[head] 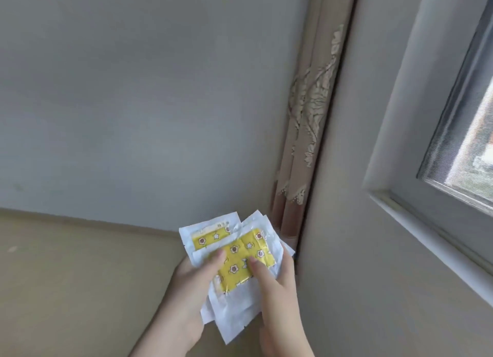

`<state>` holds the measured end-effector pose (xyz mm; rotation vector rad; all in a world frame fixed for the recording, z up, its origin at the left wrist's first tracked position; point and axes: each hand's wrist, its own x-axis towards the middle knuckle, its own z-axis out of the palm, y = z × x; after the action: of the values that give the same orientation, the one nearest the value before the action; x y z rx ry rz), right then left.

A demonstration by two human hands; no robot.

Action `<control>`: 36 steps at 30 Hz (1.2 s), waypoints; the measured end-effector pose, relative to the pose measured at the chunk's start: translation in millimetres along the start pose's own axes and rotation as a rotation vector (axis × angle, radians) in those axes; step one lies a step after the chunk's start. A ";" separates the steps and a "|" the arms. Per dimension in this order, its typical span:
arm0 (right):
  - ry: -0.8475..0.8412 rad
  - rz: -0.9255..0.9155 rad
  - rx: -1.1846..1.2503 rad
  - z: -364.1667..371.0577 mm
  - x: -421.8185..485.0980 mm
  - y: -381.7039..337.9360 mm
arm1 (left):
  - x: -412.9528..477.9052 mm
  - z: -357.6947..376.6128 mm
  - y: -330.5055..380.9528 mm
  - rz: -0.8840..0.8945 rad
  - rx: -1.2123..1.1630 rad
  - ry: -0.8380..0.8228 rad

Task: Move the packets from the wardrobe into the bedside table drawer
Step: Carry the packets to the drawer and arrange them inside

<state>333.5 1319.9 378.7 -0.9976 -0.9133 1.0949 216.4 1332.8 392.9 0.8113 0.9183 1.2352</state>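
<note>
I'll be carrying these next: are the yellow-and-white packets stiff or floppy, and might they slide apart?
Probably floppy and light: the packets have thin, crinkled white edges that bend below the left hand. Likely slippery against each other: the wrap looks glossy and the stack lies fanned, not squared, even with the right hand pinching it too.

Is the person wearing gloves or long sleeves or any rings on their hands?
No. The left hand and right hand are bare: no gloves, rings, watch or bracelet in view. No sleeve shows on either forearm down to the picture's edge. The nails look short and plain.
</note>
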 end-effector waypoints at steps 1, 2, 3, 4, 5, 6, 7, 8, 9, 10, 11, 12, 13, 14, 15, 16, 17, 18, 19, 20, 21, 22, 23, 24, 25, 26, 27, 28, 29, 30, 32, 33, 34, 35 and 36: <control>-0.018 0.003 0.007 15.5 25.8 2.7 | 24.4 -8.2 10.7 0.010 0.000 0.014; -0.038 0.008 0.017 29.7 50.0 5.9 | 48.7 -16.8 19.7 0.022 0.002 0.032; -0.061 0.016 0.027 42.1 72.5 9.5 | 71.7 -24.8 27.1 0.031 0.004 0.050; -0.081 0.027 0.034 52.2 93.9 14.6 | 93.9 -31.9 32.3 0.037 0.005 0.066; -0.093 0.039 0.039 59.7 114.0 20.5 | 114.6 -37.1 35.7 0.039 0.008 0.080; -0.098 0.053 0.044 65.0 133.8 26.9 | 134.8 -40.6 37.9 0.040 0.010 0.094; -0.095 0.070 0.051 69.1 154.3 33.2 | 154.7 -42.2 39.4 0.040 0.012 0.111; -0.095 0.087 0.058 72.3 175.7 39.3 | 174.5 -42.8 40.8 0.040 0.011 0.129; -0.103 0.104 0.063 75.5 197.9 45.1 | 194.8 -42.9 42.1 0.043 0.014 0.148; -0.123 0.118 0.063 79.6 221.5 50.3 | 216.3 -43.5 44.0 0.055 0.021 0.171; -0.149 0.128 0.060 84.2 246.6 55.6 | 239.2 -44.2 46.8 0.073 0.029 0.200; -0.181 0.139 0.062 88.6 272.1 60.4 | 262.4 -45.0 49.7 0.094 0.027 0.233; -0.220 0.147 0.070 93.1 298.5 64.6 | 286.0 -45.4 52.8 0.120 0.018 0.265; -0.261 0.154 0.078 97.5 324.7 68.4 | 309.8 -45.6 55.2 0.146 0.004 0.300; -0.302 0.161 0.081 101.6 349.9 70.7 | 332.7 -44.5 57.4 0.164 -0.011 0.338; -0.340 0.165 0.081 105.7 373.3 71.3 | 354.1 -42.3 59.9 0.178 -0.030 0.365; -0.370 0.170 0.084 109.6 395.2 70.4 | 374.6 -39.7 63.5 0.190 -0.051 0.373; -0.392 0.175 0.092 113.3 416.3 69.0 | 393.8 -37.2 68.3 0.198 -0.069 0.367; -0.408 0.177 0.102 117.5 437.4 68.5 | 412.2 -35.4 73.9 0.205 -0.080 0.363; -0.420 0.180 0.108 121.4 458.4 70.0 | 430.3 -35.2 78.1 0.210 -0.085 0.372; -0.434 0.187 0.110 125.5 478.0 73.3 | 448.0 -36.0 81.2 0.214 -0.085 0.387; -0.451 0.198 0.111 130.4 496.1 77.6 | 464.0 -38.1 84.3 0.222 -0.086 0.402; -0.470 0.209 0.112 137.1 513.9 82.9 | 480.1 -42.1 88.1 0.233 -0.092 0.411; -0.486 0.219 0.109 145.2 531.2 89.6 | 495.8 -48.2 92.1 0.238 -0.101 0.422; -0.496 0.229 0.104 154.4 547.5 97.0 | 511.3 -55.0 96.2 0.240 -0.104 0.433; -0.501 0.237 0.102 164.8 563.6 105.2 | 526.9 -62.5 100.3 0.243 -0.105 0.441; -0.504 0.243 0.103 176.0 579.3 113.4 | 543.0 -71.4 104.4 0.250 -0.105 0.448; -0.510 0.249 0.105 188.7 595.1 122.3 | 560.0 -81.8 108.6 0.262 -0.108 0.455; -0.516 0.255 0.104 202.5 610.5 131.1 | 576.7 -93.2 113.6 0.276 -0.115 0.465; -0.526 0.262 0.100 218.0 626.1 140.6 | 593.5 -105.6 119.6 0.290 -0.125 0.474; -0.550 0.281 0.097 254.4 655.9 156.9 | 626.7 -135.4 135.0 0.320 -0.148 0.499; -0.565 0.292 0.097 276.0 670.4 164.8 | 643.2 -153.1 143.6 0.334 -0.158 0.522; -0.583 0.303 0.095 299.4 684.6 172.6 | 659.7 -172.2 153.8 0.345 -0.163 0.542; -0.597 0.318 0.093 323.9 698.1 179.0 | 676.2 -191.8 166.3 0.351 -0.164 0.552; -0.609 0.334 0.094 349.2 712.2 183.1 | 691.9 -210.5 181.3 0.356 -0.167 0.553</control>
<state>110.0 2102.6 375.4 -0.7595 -1.1870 1.7646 10.0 2049.0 374.7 0.5146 1.1178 1.8779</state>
